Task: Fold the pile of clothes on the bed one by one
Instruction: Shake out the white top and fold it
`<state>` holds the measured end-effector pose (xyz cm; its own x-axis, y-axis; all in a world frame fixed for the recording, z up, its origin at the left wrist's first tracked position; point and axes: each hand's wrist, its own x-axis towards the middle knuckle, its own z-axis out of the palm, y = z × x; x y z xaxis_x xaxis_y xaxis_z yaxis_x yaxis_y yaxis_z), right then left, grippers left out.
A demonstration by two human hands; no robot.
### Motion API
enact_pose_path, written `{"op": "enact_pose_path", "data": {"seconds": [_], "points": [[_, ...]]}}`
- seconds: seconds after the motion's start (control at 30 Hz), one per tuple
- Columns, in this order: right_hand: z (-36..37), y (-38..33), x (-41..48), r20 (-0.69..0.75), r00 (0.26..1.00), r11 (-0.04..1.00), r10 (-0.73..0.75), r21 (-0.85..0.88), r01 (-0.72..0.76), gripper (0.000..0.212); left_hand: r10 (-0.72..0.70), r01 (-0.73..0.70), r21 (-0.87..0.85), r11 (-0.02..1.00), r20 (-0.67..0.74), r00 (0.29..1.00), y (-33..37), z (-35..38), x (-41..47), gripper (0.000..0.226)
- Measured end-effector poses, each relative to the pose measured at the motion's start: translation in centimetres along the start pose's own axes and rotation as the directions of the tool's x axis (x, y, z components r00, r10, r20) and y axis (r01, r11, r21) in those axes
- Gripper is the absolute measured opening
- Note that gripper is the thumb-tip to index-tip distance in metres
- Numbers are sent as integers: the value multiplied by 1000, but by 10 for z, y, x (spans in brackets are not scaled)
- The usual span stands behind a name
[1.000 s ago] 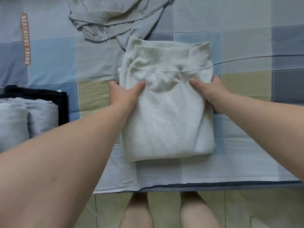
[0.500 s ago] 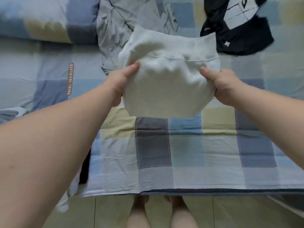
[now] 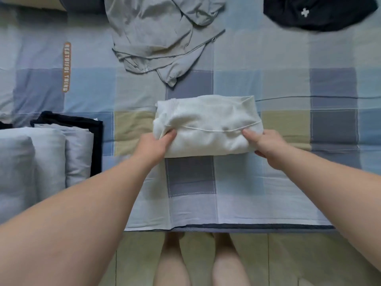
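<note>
Where the person's bare legs [image 3: 173,263] stand on the pale floor [image 3: 288,261] at the near edge, the checked bedsheet [image 3: 237,193] begins, and both forearms reach out across it. Beyond them the left hand [image 3: 153,144] grips the near left corner of the folded white garment [image 3: 208,124], thumb on top and the other fingers hidden beneath the cloth. The right hand [image 3: 268,147] pinches the near right corner the same way, thumb pressed on top. That garment lies on the bedsheet as a wide bundle between the two hands and stretches away from them. Well to the left sits a stack of folded pale grey clothes [image 3: 47,153] on a folded black piece [image 3: 95,145]. Farther off a crumpled grey garment [image 3: 156,32] lies unfolded, with an orange label [image 3: 67,67] to its left and a black garment [image 3: 315,13] at the far right
</note>
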<state>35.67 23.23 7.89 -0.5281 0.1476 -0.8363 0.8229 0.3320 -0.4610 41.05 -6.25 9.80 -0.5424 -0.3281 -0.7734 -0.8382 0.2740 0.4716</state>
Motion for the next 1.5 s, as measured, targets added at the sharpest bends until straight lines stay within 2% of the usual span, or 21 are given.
{"op": "enact_pose_path", "data": {"seconds": [0.07, 0.13, 0.17, 0.2, 0.23, 0.27, 0.33, 0.4, 0.43, 0.47, 0.5, 0.57, 0.63, 0.73, 0.9, 0.97, 1.1, 1.23, 1.33, 1.4, 1.5], "points": [[4, 3, 1, -28, 999, 1000, -17, -11, 17, 39, -6, 11, 57, 998, -86, 996, -3, 8, 8, 58], [9, -3, 1, -76, 993, 996, -88, -35, 86, 38, 78, -36, 192, 981, -213, 974, 5, 13, 10, 70], [11, -7, 0, -127, 981, 987, -145, -93, 133, 44, 188, -86, 347, 934, -273, 943, 9, 15, 7, 76], [14, -11, -2, -193, 957, 964, -216, -201, 176, 59, 336, -144, 527, 837, -289, 896, 14, 16, 2, 81], [18, -15, -7, -239, 921, 909, -307, -361, 209, 77, 487, -220, 670, 709, -240, 840, 17, 17, -2, 84], [22, -18, -13, -233, 879, 803, -416, -547, 235, 92, 610, -312, 757, 574, -142, 779, 16, 19, -2, 85], [34, -14, -19, -75, 777, 462, -625, -838, 291, 102, 717, -441, 818, 370, 50, 695, 8, 26, 5, 84], [49, -5, -13, 148, 670, 154, -727, -917, 369, 92, 699, -487, 814, 316, 147, 700, 0, 33, 17, 81], [57, 0, -7, 226, 636, 63, -738, -915, 399, 83, 675, -492, 805, 332, 162, 720, -1, 36, 24, 76], [63, 3, 0, 272, 637, 21, -721, -911, 413, 74, 638, -488, 791, 369, 166, 752, 0, 39, 30, 71], [69, 4, 7, 282, 662, 25, -694, -910, 414, 67, 602, -475, 775, 417, 156, 783, 2, 42, 38, 67], [77, 2, 25, 255, 740, 108, -623, -908, 404, 72, 571, -447, 741, 501, 105, 814, 8, 48, 53, 60], [83, 2, 46, 244, 754, 166, -610, -891, 423, 76, 562, -420, 711, 564, 42, 826, 11, 56, 67, 55], [90, 8, 75, 218, 684, 196, -696, -859, 473, 75, 611, -409, 728, 550, -17, 792, 4, 69, 89, 60], [95, 26, 104, 160, 490, 152, -857, -830, 537, 72, 746, -437, 747, 501, -117, 656, -17, 85, 114, 59], [94, 26, 105, 170, 469, 135, -867, -825, 548, 72, 746, -440, 744, 503, -117, 655, -17, 84, 114, 59], [94, 24, 104, 164, 481, 148, -861, -825, 545, 72, 715, -423, 744, 518, -104, 692, -14, 82, 112, 61], [93, 23, 99, 178, 527, 168, -831, -823, 543, 72, 662, -396, 738, 546, -91, 744, -10, 80, 109, 63], [89, 17, 87, 153, 597, 220, -787, -835, 504, 79, 614, -355, 714, 604, -133, 778, -7, 78, 101, 71], [80, 16, 77, 40, 697, 321, -716, -867, 380, 94, 528, -287, 623, 727, -241, 815, -6, 73, 93, 85], [62, 25, 62, -201, 831, 600, -519, -778, 187, 120, 268, -135, 346, 928, -370, 889, -6, 63, 81, 112]]}}
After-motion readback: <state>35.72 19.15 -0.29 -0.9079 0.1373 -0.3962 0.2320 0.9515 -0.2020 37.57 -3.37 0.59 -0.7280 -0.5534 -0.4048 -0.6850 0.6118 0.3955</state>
